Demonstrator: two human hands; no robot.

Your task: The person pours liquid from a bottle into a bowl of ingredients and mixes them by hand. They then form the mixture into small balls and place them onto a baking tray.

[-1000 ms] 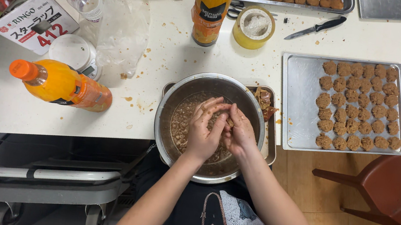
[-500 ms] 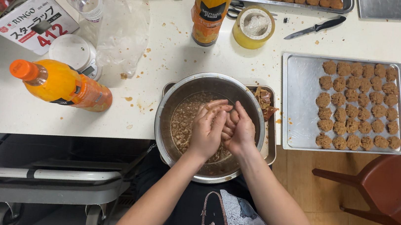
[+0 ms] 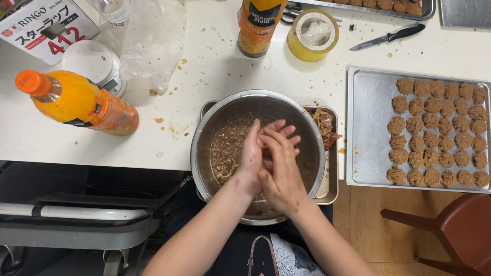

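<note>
- The left hand (image 3: 251,151) and right hand (image 3: 279,166) are pressing palm to palm over the metal bowl (image 3: 210,122); compared with a moment ago the fingers are straightening and fanning toward the far side, where they were curled together before.
- That is reading as a rolling stroke in mid-pass.
- Whatever lump of mixture is between the palms is hidden, so its shape, long axis and heading cannot be told.
- Both hands are flattened rather than fisted, closing only on each other.
- More brown mixture (image 3: 226,148) is lying in the bowl's left half.
- Finished balls (image 3: 438,131) are filling the tray (image 3: 371,96) on the right.
</note>
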